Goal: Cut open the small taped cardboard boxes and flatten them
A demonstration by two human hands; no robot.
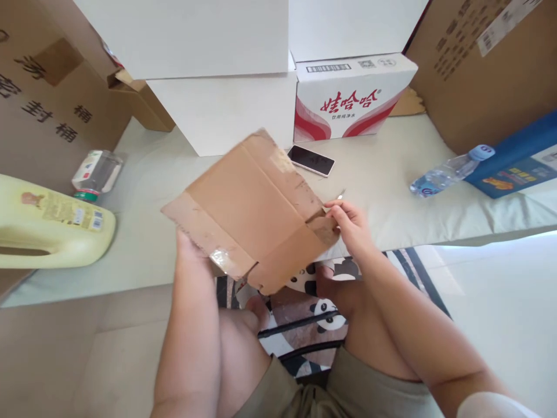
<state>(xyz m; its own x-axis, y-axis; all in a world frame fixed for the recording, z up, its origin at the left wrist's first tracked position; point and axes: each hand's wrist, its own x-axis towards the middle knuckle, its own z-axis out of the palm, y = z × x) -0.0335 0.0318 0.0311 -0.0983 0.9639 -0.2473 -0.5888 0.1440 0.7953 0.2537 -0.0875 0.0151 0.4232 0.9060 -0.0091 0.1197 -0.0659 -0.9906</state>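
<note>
A flattened piece of brown cardboard [252, 206] with folds and tape scraps is held up above my knees. My left hand [188, 249] grips it from underneath at its lower left edge, with the fingers hidden behind the board. My right hand [350, 223] is closed at the board's right corner and pinches a thin metallic tool [340, 194] whose tip pokes up; I cannot tell what the tool is.
A black phone [310, 160] lies on the pale mat [391, 168] beyond the cardboard. A water bottle [450, 170] lies right, next to a blue box [517, 157]. A yellow jug [47, 229] and small container [96, 172] lie left. White and red-printed cartons [348, 96] stand behind.
</note>
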